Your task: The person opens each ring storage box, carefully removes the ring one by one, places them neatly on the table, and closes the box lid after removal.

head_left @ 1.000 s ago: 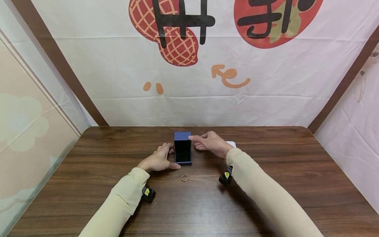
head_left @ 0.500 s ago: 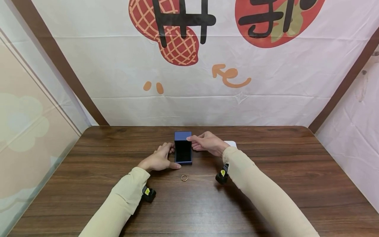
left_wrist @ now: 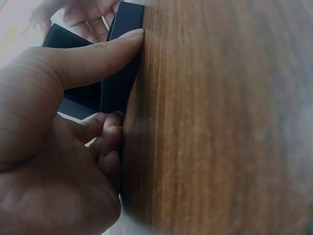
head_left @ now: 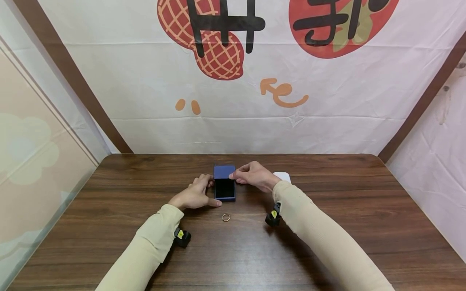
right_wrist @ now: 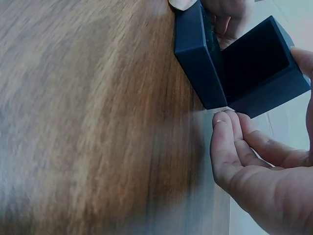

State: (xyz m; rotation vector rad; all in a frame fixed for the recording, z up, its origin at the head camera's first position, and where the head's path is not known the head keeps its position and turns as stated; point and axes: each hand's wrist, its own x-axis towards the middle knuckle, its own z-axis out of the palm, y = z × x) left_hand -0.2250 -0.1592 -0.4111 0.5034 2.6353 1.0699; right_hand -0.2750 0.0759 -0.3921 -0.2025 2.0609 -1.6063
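Holding the base of a blue ring box [head_left: 226,199] at the far middle of a wooden table [head_left: 109,202] with the left hand [head_left: 193,196], thumb across the near wall, fingers curled at the left side. Pinching its tilted, partly open lid [head_left: 223,172] from the right with the right hand [head_left: 255,176], thumb at the near right corner. With a gold-coloured ring [head_left: 223,218] lying just near of the box, apart from both hands; with a white object [head_left: 282,176] farther right, partly hidden by the right wrist.

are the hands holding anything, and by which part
Yes, the blue box: the left hand holds its base, thumb against the front; the right hand holds its lid, thumb at the edge.
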